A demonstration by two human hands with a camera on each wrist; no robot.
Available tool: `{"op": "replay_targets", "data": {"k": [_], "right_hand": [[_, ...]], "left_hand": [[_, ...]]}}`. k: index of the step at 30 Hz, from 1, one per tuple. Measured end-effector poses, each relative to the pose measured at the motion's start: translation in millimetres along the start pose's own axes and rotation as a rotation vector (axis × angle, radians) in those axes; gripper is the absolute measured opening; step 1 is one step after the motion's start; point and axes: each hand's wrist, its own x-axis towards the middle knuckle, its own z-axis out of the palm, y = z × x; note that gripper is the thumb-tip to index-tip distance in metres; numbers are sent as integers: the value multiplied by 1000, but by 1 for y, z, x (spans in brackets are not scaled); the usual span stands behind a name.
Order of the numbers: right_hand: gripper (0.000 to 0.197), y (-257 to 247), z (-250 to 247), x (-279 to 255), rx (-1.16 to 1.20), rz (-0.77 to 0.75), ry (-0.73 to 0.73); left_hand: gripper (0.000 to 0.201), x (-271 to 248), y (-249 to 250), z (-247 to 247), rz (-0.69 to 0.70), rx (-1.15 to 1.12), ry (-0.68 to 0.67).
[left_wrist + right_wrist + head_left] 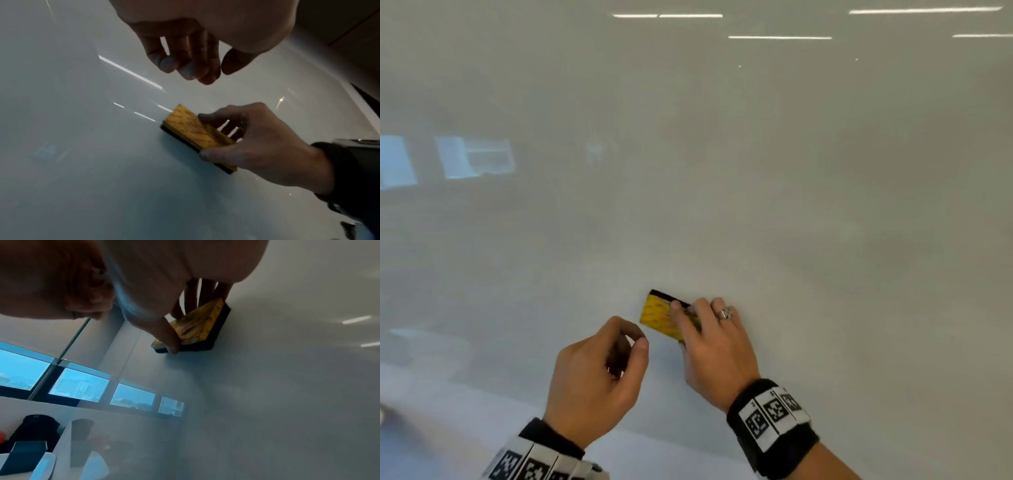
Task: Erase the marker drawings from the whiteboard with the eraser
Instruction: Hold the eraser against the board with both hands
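The whiteboard [791, 205] fills the head view, and I see no marker lines on it. A yellow eraser [655, 313] with a black felt pad lies flat against the board, low and centre. My right hand [690, 327] grips it, fingers over the top edge and thumb under the bottom edge; the eraser [191, 128] and this grip show plainly in the left wrist view. My left hand [634, 337] hovers just left of the eraser with loosely curled fingers and holds nothing. In the right wrist view the thumb presses on the eraser [197, 326].
Ceiling lights [779, 37] and windows [476, 157] reflect in the glossy board. The right wrist view shows a row of windows [82, 386] to the left and dark items on a white ledge [37, 428] at lower left.
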Motion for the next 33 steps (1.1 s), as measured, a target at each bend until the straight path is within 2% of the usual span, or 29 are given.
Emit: {"op": "replay_targets", "data": {"k": [2,5,8,10,13,16,19,22,24,27,29,31,33], "right_hand": [[65,-7,-1,-20,80,86,-7],[64,-20,-8,-42,193,300,94],[66,-42,-12,-51,278,417,171],[68,-57,-12,-51,314,420,200],[68,-78,-6,-47,303,320,239],[62,-91,10,-44,269,187,270],[54,-106,32,-40,291,109,290],[32,-130,56,-36,379,33,277],[17,-146,71,-35,449,-11,222],[23,-163,95,-25,575,-57,208],[7,-172,109,-17,643,-71,164],[19,-179,123,-10,674,-95,111],[18,-180,141,-5,693,-129,31]], "left_hand": [[14,-16,-14,-10,-62,45,-86],[12,-36,-27,-19,-129,94,-196],[15,-45,-31,-20,-191,85,-295],[9,-47,-28,-18,-244,19,-346],[25,-48,-27,-14,-343,-120,-372],[26,-47,-28,-16,-496,-262,-305],[46,-44,-37,-18,-715,-369,-205],[46,-43,-63,-21,-917,-390,-83],[39,-42,-82,-29,-981,-372,-31],[37,-40,-114,-52,-1022,-377,65],[35,-42,-143,-71,-1081,-418,182],[35,-45,-173,-94,-1146,-497,323],[34,-50,-200,-115,-1194,-564,446]]}}
